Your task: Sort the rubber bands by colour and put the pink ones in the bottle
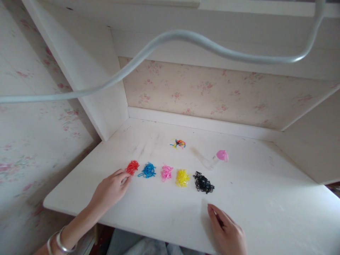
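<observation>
Five small piles of rubber bands lie in a row on the white desk: red (132, 167), blue (148, 170), pink (166, 173), yellow (182, 177) and black (204, 182). My left hand (113, 187) reaches to the near edge of the red pile, fingertips closed together on the bands there. Close to the front edge, below the black pile, is my right hand (227, 228), curled with thumb and fingertips together; whatever it may hold is hidden. Farther back sits a small mixed-colour heap of bands (179, 143).
A clear container lies on its side behind the black pile, with a pink lid (222, 156). The desk (164, 212) is closed in by side panels and a back wall. A pale cable (186, 35) hangs across the upper view.
</observation>
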{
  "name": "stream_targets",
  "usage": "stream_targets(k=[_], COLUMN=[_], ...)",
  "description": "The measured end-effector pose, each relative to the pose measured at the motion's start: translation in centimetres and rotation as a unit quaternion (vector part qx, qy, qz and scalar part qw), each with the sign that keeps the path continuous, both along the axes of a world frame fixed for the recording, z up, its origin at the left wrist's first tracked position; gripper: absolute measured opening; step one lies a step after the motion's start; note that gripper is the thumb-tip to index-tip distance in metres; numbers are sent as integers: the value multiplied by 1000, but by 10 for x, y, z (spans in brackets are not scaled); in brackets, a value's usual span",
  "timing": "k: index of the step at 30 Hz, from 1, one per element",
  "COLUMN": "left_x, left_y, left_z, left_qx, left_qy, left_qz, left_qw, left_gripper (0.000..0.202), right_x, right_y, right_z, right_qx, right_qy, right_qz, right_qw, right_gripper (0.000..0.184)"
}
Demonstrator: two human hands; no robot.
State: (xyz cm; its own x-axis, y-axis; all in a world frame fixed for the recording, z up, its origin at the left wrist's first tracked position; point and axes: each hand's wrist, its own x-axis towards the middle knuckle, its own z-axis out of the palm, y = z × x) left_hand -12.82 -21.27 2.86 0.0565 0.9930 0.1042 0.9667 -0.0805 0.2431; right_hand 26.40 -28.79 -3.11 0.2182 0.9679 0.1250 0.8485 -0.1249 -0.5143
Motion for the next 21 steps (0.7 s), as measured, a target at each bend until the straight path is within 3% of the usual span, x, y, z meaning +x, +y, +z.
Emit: stream_targets(k=[5,11,21], left_x=[6,18,21], left_y=[-9,-7,-4], left_z=[-18,-19,-21], left_qx=[-11,-14,-23], left_qy=[65,126,75], left_qz=[8,13,27], left_qw=[998,992,997], left_gripper=[32,38,40], right_x=[0,-1,-4], right_y=[0,0,1], right_z=[-2,-1,5], right_qx=[-5,10,9], right_qy=[-12,-17,-16], right_qz=[-9,-8,-12], right_qw=[1000,1000,1000], right_gripper=[37,35,35])
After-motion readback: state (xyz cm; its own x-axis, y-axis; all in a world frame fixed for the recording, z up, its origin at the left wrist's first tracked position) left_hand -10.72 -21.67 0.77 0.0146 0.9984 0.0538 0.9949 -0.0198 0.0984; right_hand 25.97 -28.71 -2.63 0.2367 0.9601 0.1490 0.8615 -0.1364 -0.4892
